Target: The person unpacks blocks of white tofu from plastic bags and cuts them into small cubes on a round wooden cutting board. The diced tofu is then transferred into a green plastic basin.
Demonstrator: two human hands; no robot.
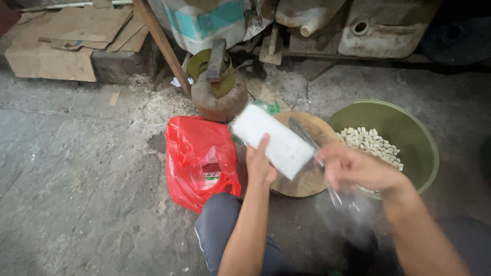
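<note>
My left hand [260, 164] grips a long white block [272, 139], tilted from upper left to lower right above a round wooden cutting board [312, 179]. Blurred with motion, my right hand [358, 168] holds thin clear plastic wrap [348, 204] that hangs down from it. A knife [302, 134] lies on the board, close beside the block. To the right stands a green basin [414, 128] holding a pile of small white cubes [371, 143].
A red plastic bag [197, 158] lies on the concrete floor left of the board. A rusty gas cylinder [219, 89] stands behind it. Cardboard [66, 41], a wooden pole [163, 46] and old containers [383, 25] line the back. My knee [220, 225] is below.
</note>
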